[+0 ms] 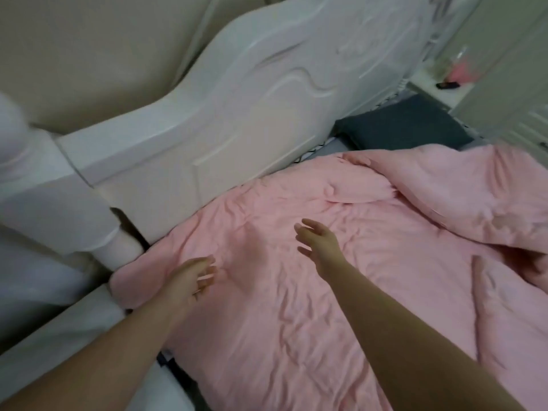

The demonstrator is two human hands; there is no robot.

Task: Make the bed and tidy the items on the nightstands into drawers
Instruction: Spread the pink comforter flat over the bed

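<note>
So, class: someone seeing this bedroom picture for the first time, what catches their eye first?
The rumpled pink duvet fills the lower right, with the left hand and right hand stretched out open over it. Behind it the carved white headboard runs diagonally across the middle. A dark grey pillow lies at its foot, upper right.

Two bare arms in frame, no sleeves visible up to the picture's lower edge. Left hand (192,277) and right hand (318,240): no gloves, no rings, no watch or wristband that I can make out. Nails look short and unpainted, though motion blur on the left fingers makes that uncertain. Forearms smooth, no markings or tattoos visible. Nothing else of the body shows.
</note>
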